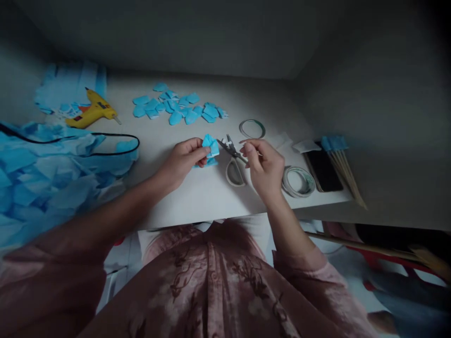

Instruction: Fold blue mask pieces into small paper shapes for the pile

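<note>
One blue piece [210,143] pinched in left hand [183,159], jutting rightward, scissors [231,150] beside right hand [265,165], grip there unclear

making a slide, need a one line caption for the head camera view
Left hand pinching a blue piece, right hand at the scissors, more blue pieces spread beyond on the table.

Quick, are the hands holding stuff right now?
Left hand: closed, pinching a folded blue piece.
Right hand: curled by the scissors; can't tell if it holds anything.

Held blue piece [211,143] — matt, cloth-like
</note>
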The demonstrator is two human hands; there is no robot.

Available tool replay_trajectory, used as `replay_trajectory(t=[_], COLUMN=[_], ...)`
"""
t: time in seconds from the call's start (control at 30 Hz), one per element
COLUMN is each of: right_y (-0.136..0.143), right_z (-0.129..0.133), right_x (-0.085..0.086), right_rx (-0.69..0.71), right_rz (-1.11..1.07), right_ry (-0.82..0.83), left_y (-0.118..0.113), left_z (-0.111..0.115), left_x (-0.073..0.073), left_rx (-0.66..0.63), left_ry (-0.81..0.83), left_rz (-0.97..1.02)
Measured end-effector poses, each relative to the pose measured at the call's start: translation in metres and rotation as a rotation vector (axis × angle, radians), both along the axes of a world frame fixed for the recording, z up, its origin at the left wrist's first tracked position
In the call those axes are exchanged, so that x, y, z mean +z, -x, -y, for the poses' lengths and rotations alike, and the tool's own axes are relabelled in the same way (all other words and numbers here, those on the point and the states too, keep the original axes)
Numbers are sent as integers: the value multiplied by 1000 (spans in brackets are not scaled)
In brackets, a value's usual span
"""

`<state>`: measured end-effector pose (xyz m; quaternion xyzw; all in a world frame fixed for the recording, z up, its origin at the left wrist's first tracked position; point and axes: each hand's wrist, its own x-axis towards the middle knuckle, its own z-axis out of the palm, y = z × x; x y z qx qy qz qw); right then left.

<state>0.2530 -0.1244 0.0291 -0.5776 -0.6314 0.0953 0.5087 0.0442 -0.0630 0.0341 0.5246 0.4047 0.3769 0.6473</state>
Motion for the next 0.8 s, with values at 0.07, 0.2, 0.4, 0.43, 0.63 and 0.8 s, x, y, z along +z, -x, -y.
replay_trajectory(t=[0.07, 0.2, 0.4, 0.43, 0.63, 0.8], right_y=[15, 33, 41, 41, 43, 46], right_z=[4, 2, -6, -7, -9, -10], right_x=[2, 1, -4, -4, -9, -12], right_rx=[40, -1, -72, -79, -107, -114], right_rz=[80, 311, 492, 501, 496, 515], right_ry=[-99, -312, -506, -496, -326, -350], left_y=[2, 1, 1, 1, 0, 1], left_z=[2, 7, 9, 10, 10, 10], left_x=[-2, -1, 3, 3, 0, 0], left_rx=[13, 15, 40, 43, 55, 53], left_ry=[0, 8, 28, 25, -8, -21], left_rz=[16, 61, 94, 97, 75, 75])
